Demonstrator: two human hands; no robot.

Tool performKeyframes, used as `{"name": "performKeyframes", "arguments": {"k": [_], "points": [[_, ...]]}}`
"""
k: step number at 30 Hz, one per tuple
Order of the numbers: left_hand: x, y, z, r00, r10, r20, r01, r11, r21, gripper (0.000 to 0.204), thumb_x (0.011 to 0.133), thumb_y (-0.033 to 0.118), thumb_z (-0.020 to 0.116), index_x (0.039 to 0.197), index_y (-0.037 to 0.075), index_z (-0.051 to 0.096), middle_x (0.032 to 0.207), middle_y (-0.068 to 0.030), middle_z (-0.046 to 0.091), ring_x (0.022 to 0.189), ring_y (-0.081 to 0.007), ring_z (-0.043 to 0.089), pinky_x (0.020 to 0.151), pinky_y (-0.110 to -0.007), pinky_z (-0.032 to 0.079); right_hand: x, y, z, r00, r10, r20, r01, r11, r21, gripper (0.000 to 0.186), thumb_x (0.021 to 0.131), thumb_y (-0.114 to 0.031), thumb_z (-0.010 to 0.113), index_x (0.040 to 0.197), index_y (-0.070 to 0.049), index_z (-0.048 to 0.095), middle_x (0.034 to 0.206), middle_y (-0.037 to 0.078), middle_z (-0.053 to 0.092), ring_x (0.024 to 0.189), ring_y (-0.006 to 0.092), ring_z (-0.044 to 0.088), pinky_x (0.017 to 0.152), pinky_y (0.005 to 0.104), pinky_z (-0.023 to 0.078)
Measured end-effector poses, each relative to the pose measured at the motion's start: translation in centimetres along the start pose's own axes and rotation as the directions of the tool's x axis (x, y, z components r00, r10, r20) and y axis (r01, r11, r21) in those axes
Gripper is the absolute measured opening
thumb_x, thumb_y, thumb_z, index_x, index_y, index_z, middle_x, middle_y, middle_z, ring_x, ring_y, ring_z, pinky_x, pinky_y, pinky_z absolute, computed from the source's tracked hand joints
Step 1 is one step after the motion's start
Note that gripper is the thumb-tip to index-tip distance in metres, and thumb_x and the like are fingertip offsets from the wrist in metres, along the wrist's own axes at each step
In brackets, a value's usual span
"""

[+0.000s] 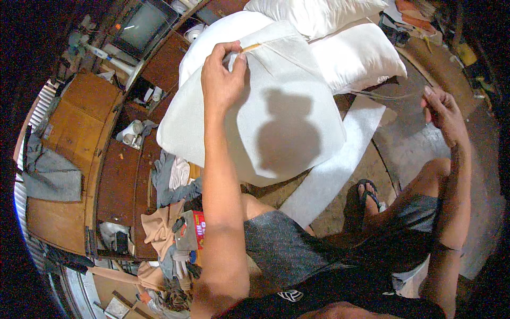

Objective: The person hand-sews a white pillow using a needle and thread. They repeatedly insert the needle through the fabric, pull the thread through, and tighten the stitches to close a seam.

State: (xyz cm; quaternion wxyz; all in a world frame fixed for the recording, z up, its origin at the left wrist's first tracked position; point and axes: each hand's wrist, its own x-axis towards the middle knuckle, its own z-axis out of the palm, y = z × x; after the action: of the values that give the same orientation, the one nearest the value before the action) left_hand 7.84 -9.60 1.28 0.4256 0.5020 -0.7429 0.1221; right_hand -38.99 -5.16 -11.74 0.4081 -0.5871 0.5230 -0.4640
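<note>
Left hand: closed in a pinch, thumb against fingers; the hand point(224, 74) grips one end of a slim yellow piece point(252, 48) near the far edge of the white panel.
Right hand: the fingers are drawn in and the thumb presses against them; the hand point(444, 112) pinches the end of a thin, pale strand point(392, 98), well out to the right.
Yellow piece: sticks out to the right from between the left thumb and fingertips, above the panel's surface; whether it touches the cloth is hard to tell.
Strand: stretches leftward from the right fingertips to just below the lower pillow; where its other end goes cannot be made out.
White panel: broad, with rounded corners; the panel point(281, 122) lies in front of the person, beneath the left hand and well left of the right one, with a dark shadow across it.
Left arm: reaches nearly straight up from the lower edge, passing over the panel's left part.
Right arm: bent at the elbow, forearm rising on the right beside the knee, hand lower than the left one.
Pillows: a lower white pillow point(356, 57) and an upper white pillow point(319, 16) lie beyond the panel.
Floor: a long white strip point(334, 165) slants beside the panel, near a sandalled foot point(367, 195).
</note>
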Motion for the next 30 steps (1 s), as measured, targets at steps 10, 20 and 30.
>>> {"name": "performKeyframes", "arguments": {"k": [10, 20, 30], "points": [[-7.6, 10.4, -1.4, 0.985, 0.169, -0.029, -0.157, 0.958, 0.241, 0.024, 0.08, 0.021, 0.083, 0.102, 0.012, 0.079, 0.127, -0.0106, 0.072, 0.122, -0.033, 0.062, 0.11, -0.044, 0.038, -4.7, -11.5, 13.9, 0.972, -0.221, 0.076, 0.113, 0.729, 0.675, 0.03, 0.104, -0.026, 0.064, 0.113, 0.001, 0.074, 0.093, 0.002, 0.071, 0.072, 0.0061, 0.052, 0.066, 0.0219, 0.043], [-8.7, 10.8, -2.7, 0.992, 0.091, -0.087, -0.065, 0.961, 0.268, 0.018, 0.08, 0.018, 0.084, 0.095, 0.013, 0.078, 0.125, -0.0088, 0.072, 0.122, -0.0297, 0.061, 0.108, -0.042, 0.036, -1.0, -10.5, 19.4, 0.904, -0.372, -0.21, 0.414, 0.639, 0.649, 0.028, 0.107, -0.025, 0.063, 0.114, -0.001, 0.076, 0.105, 0.004, 0.076, 0.089, 0.0085, 0.065, 0.074, 0.0246, 0.049], [-8.3, 11.0, -1.9, 0.993, 0.071, -0.093, -0.046, 0.969, 0.244, 0.015, 0.081, 0.017, 0.083, 0.091, 0.011, 0.074, 0.126, -0.0103, 0.071, 0.12, -0.0298, 0.061, 0.107, -0.043, 0.036, -0.4, -9.9, 21.5, 0.819, -0.535, -0.209, 0.569, 0.706, 0.423, 0.016, 0.101, -0.004, 0.068, 0.117, 0.001, 0.069, 0.112, 0.004, 0.073, 0.102, 0.0103, 0.068, 0.093, 0.0252, 0.054]]}}
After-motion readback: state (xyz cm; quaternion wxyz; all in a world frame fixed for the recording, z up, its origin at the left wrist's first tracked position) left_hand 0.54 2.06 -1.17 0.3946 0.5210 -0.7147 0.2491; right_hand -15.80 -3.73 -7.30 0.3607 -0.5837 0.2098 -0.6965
